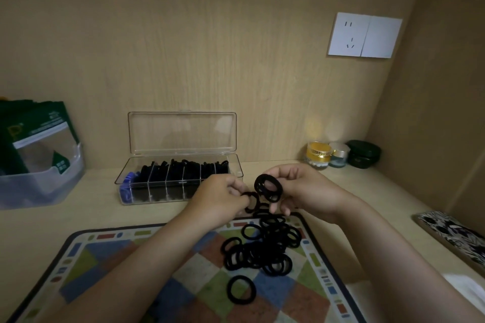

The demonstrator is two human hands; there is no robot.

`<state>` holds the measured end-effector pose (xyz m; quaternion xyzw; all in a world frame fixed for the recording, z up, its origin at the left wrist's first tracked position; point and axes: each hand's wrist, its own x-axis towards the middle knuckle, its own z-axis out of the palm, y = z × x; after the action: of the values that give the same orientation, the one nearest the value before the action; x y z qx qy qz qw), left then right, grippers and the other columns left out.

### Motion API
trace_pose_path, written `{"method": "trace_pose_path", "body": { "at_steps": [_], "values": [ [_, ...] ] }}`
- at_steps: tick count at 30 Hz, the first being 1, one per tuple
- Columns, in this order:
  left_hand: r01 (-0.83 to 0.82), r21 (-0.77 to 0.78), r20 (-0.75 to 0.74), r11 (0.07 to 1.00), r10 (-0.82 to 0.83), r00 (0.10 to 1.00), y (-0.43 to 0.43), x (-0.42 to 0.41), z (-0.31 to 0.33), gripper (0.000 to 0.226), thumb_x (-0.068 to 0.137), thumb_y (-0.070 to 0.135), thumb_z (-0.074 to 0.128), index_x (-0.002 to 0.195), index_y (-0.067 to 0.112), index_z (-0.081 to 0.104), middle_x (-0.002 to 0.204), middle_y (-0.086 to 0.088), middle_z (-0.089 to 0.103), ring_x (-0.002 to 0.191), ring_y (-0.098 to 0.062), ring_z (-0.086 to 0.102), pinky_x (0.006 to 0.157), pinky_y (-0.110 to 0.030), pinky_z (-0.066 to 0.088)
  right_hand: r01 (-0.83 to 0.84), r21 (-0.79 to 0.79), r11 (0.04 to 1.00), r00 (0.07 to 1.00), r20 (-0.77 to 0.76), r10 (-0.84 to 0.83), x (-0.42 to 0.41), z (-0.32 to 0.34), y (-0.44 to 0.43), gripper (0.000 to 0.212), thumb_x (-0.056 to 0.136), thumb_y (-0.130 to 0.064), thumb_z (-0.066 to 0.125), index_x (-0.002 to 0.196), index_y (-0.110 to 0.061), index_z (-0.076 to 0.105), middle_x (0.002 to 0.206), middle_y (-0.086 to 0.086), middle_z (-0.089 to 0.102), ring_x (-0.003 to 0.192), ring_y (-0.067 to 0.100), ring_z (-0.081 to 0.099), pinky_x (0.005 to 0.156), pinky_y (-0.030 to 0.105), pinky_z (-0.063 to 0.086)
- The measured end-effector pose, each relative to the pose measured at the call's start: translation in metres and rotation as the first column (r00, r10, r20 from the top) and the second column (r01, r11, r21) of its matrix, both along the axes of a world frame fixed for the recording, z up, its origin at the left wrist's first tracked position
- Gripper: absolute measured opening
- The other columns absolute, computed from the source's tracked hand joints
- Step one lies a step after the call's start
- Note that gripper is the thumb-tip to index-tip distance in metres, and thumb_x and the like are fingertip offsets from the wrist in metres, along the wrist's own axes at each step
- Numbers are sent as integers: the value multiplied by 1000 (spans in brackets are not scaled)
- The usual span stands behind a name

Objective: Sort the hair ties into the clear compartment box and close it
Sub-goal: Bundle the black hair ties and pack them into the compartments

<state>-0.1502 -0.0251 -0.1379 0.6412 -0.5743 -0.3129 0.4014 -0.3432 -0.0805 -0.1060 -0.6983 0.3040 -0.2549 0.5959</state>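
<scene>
We are in a home, at a light wooden desk (78, 217) built into a wood-panelled alcove. A white wall socket (364, 35) sits in the back panel. We see small cosmetic jars (341, 155) in the corner, a patchwork-patterned mat (131, 257) on the desk, a translucent storage bin (44, 183) holding green packets (34, 126), and a clear compartment box (181, 165) of hair ties.

A light wooden desk (78, 217) carries a colourful checkered mat (183, 278) at the near side. At the far left stands a translucent plastic bin (44, 186) with green packages (34, 136) inside. In the right corner are a gold-lidded jar (319, 154), a small silver-lidded jar (339, 155) and a dark green round container (364, 153). A white wall socket (364, 35) is on the back panel. A black-and-white patterned case (456, 235) lies at the right edge.
</scene>
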Motion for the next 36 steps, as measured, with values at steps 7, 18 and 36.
{"method": "trace_pose_path", "body": {
  "at_steps": [7,18,36],
  "values": [
    [37,68,-323,997,-14,946,3,-3,5,17,85,22,77,100,12,78,93,-11,76,76,-18,73,77,-32,62,10,-30,1000,997,-72,-12,15,-10,4,15,100,-8,55,111,-1,63,82,14,70,59,21,67,42,22,46],
    [268,139,-604,953,-133,785,3,8,4,31,93,27,66,113,4,71,109,-16,74,106,-29,71,90,-33,58,226,-356,907,918,-233,-320,23,-14,10,9,92,-17,66,100,-13,62,69,3,68,49,18,66,35,22,39],
    [-94,-90,-391,991,52,919,0,0,-17,26,90,9,69,116,12,72,97,-3,77,84,-10,74,66,-18,57,104,-675,731,767,-413,-490,3,-20,-18,17,94,-27,64,108,-30,73,106,-11,68,82,3,60,83,26,53]
  ]
}}
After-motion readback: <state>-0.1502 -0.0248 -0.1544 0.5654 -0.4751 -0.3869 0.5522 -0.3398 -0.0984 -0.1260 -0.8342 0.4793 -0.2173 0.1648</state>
